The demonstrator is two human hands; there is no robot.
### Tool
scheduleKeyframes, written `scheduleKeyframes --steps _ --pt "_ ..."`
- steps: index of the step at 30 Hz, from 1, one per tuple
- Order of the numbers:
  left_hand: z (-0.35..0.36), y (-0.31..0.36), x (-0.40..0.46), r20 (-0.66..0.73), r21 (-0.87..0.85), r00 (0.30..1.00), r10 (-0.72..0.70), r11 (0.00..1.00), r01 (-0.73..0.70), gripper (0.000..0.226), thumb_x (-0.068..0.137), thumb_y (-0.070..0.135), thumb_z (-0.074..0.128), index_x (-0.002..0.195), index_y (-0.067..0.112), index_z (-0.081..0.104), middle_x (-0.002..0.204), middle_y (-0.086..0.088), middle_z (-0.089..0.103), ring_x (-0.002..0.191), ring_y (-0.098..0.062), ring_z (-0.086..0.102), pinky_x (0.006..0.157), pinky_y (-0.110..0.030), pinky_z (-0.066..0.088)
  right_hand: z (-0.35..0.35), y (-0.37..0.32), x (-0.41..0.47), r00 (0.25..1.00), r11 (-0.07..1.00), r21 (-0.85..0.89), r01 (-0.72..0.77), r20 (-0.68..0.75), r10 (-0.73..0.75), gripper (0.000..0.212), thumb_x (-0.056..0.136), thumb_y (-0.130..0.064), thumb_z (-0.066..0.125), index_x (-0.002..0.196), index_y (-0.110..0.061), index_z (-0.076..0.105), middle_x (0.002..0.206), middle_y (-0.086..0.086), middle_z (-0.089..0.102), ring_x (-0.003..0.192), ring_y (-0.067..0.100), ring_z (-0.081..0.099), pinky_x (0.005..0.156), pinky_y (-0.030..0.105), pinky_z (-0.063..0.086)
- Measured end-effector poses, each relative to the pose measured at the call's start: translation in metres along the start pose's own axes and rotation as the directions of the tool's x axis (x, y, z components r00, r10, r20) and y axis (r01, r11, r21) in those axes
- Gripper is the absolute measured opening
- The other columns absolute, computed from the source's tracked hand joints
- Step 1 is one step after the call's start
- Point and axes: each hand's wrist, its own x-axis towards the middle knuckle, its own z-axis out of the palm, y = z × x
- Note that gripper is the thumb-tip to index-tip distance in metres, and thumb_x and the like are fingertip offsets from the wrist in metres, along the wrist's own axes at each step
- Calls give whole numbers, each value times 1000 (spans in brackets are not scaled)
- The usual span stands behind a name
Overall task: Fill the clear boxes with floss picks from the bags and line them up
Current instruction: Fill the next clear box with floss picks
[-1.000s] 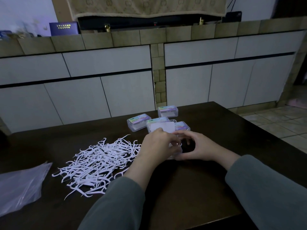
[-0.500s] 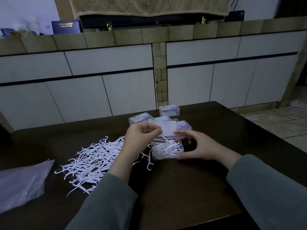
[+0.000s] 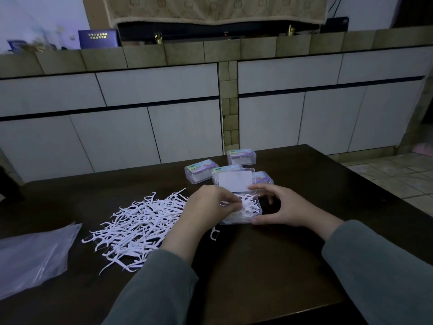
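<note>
Floss picks, white and plastic, are seen heaped in an open clear plastic box on the dark wooden table, just in front of the person. A small bunch of them is pinched over the box by the curled fingers of the left hand. The box is steadied by the right hand, with the thumb laid against its near right corner and the forefinger stretched to the raised lid, which stands tilted back. One stray pick is found on the table just below the left wrist. A loose pile of white floss picks is spread to the left of the hands, touching the left forearm. Further left, a crumpled clear plastic bag is laid at the table's edge. Behind the open box, four closed clear boxes with coloured labels are grouped near the far edge.
</note>
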Motion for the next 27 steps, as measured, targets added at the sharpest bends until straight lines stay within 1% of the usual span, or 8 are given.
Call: scheduleKeyframes --steps 2,4,9,12,15,19,23,27 --pt "-1 0 3 -16 109 999 33 994 -31 22 89 40 66 110 36 72 112 10 68 101 -9 58 83 -31 51 0 0 0 1000 1000 1 -2 -1 2 81 63 -56 81 133 -52 40 119 -25 50 96 4 50 78 21 44" --pt "-3 -2 4 -5 154 998 63 986 -62 21 89 34 66 110 37 72 113 10 65 98 -10 56 81 -30 50 0 1 0 1000 1000 4 1 1 -1 81 62 -58 81 132 -53 39 119 -25 53 97 4 51 81 23 45" --pt "-6 -13 2 35 46 996 81 995 -83 23 90 18 66 105 33 74 115 9 63 100 -11 57 88 -33 51 0 1 0 1000 1000 16 3 6 -3 79 62 -57 81 128 -55 38 115 -29 55 97 5 52 83 24 46" --pt "-2 -15 2 -108 44 992 68 997 -64 25 93 22 61 115 32 69 124 12 61 111 -11 55 90 -32 49 0 0 0 1000 1000 14 -1 7 1 80 62 -57 81 129 -54 38 116 -27 56 97 5 52 86 27 46" --pt "2 -17 3 -204 123 979 -9 992 34 30 94 27 58 123 30 64 130 11 58 116 -13 52 85 -28 44 0 0 0 1000 1000 18 1 10 -1 82 62 -56 81 133 -50 40 118 -27 57 99 5 52 86 27 46" --pt "7 -12 4 -204 185 979 12 982 26 23 94 29 57 113 31 70 119 12 63 105 -11 57 80 -28 47 1 1 0 1000 1000 23 0 8 0 88 58 -62 80 135 -48 41 121 -24 57 100 4 52 84 26 45" --pt "9 -10 6 -211 204 976 45 979 -1 20 93 27 58 106 31 72 115 12 65 103 -11 57 80 -29 49 1 2 0 1000 1000 -4 -11 2 11 85 60 -61 80 135 -50 41 123 -22 54 100 5 51 85 27 46" --pt "10 -11 7 -188 188 981 54 982 -18 18 93 29 60 106 33 72 113 13 65 103 -9 58 79 -25 46 1 1 0 1000 1000 -4 -8 6 8 86 59 -61 80 135 -51 41 124 -22 54 101 4 51 88 29 47"
